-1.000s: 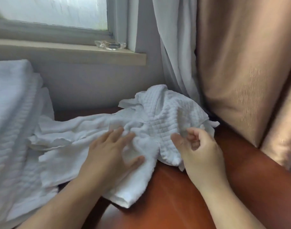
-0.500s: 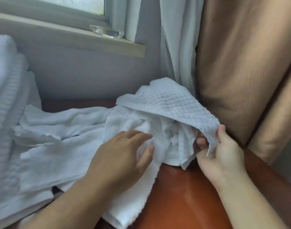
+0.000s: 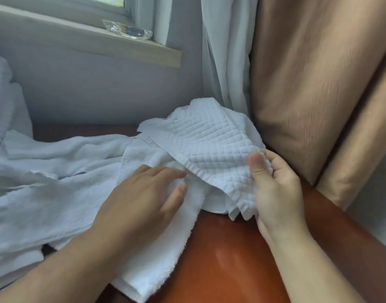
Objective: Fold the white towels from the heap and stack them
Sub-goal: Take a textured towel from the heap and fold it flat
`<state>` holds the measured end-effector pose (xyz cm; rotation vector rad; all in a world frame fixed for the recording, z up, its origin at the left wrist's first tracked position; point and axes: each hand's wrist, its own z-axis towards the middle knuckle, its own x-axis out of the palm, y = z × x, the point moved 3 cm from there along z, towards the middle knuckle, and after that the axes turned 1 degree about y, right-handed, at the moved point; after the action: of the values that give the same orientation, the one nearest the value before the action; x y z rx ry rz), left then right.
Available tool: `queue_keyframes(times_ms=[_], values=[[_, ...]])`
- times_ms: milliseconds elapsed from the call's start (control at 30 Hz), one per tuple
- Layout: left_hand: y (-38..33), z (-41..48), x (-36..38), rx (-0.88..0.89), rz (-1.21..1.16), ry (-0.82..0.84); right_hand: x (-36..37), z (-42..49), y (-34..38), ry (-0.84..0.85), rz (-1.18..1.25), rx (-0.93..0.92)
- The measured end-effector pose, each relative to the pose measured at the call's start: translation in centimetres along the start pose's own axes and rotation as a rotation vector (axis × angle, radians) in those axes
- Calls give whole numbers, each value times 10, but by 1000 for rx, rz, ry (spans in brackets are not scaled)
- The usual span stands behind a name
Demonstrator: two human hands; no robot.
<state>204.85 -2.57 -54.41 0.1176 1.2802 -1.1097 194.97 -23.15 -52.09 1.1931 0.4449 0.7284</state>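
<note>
- Separating one towel from the heap [image 3: 56,171] looks to be the step in hand; no fold has begun on it yet.
- The right hand [image 3: 277,193] pinches the near corner of a waffle towel [image 3: 209,145], thumb on top and the other fingers [image 3: 273,162] curled beneath the cloth.
- The left hand [image 3: 143,200] lies flat and relaxed on a terry towel [image 3: 157,248], gripping nothing, its fingertips just beside the waffle towel's hem.
- The waffle towel sits crumpled on top of the heap's right end, its far side bunched near the white curtain [image 3: 224,73] and tan curtain [image 3: 308,84]; the heap spreads leftward across the reddish worktop [image 3: 231,259].
- To do this well, I would press the left palm down so the terry towel stays put while the right hand draws the waffle towel up and toward the bare worktop.
- Lift rather than drag: the rough weave may catch on the terry loops and pull other towels along.
- Find a second corner along the same hem before spreading, so the towel opens square.
- Keep the far side off the curtains as it comes free.
- More white cloth [image 3: 1,95] shows at the far left edge; whether that is the stack or more of the heap I cannot tell.
</note>
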Motion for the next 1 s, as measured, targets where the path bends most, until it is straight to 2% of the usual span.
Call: queue_keyframes(times_ms=[167,233,367,433,533,633,700,733,800,833,900,967,1000], values=[[-1,2,0,-16,-6,47,9,-3,13,124,389,54],[-1,1,0,-27,-33,59,12,-5,20,233,509,86],[2,-1,-3,-48,-255,35,20,-10,28,466,689,249],[4,-1,-4,-114,-496,18,26,-16,25,557,602,289],[6,2,-6,-229,-913,12,37,-27,13,687,230,326],[11,8,-9,-223,-1082,-37,45,-34,11,853,18,305],[15,10,-9,-167,-1181,-61,46,-32,14,774,-21,140],[17,11,-10,-138,-1215,-89,43,-28,15,633,-51,10],[21,12,-11,-83,-1241,-148,29,-17,15,206,-156,-213],[22,13,-12,-56,-1249,-159,21,-13,14,-9,-166,-230],[24,14,-14,4,-1283,-116,6,-3,9,-253,21,-71],[23,13,-14,47,-1292,-39,0,4,0,-254,305,218],[22,12,-15,59,-1284,-1,-2,6,-1,-182,391,318]])
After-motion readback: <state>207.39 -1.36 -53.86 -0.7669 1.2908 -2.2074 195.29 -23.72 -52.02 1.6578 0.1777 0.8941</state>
